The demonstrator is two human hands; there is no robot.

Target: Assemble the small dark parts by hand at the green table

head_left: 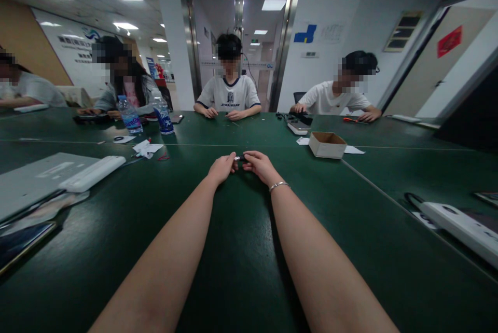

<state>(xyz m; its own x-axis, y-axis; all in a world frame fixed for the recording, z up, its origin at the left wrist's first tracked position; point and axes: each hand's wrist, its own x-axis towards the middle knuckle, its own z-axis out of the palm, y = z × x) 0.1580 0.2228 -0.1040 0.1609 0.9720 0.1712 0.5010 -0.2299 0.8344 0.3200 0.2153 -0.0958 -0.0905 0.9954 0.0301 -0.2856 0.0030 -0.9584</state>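
Both my arms stretch forward over a dark green table (241, 250). My left hand (222, 168) and my right hand (259, 165) meet at the middle of the table, fingers curled and pinched on a small dark object with a silvery end (240, 158) held between them. What the object is I cannot make out. A thin bracelet (279, 185) circles my right wrist.
A small cardboard box (327, 144) stands right of my hands. Two water bottles (129, 115) and paper scraps (148, 148) lie at the left. White power strips (92, 172) (462, 225) and a grey panel (35, 177) flank me. Several people sit across the table.
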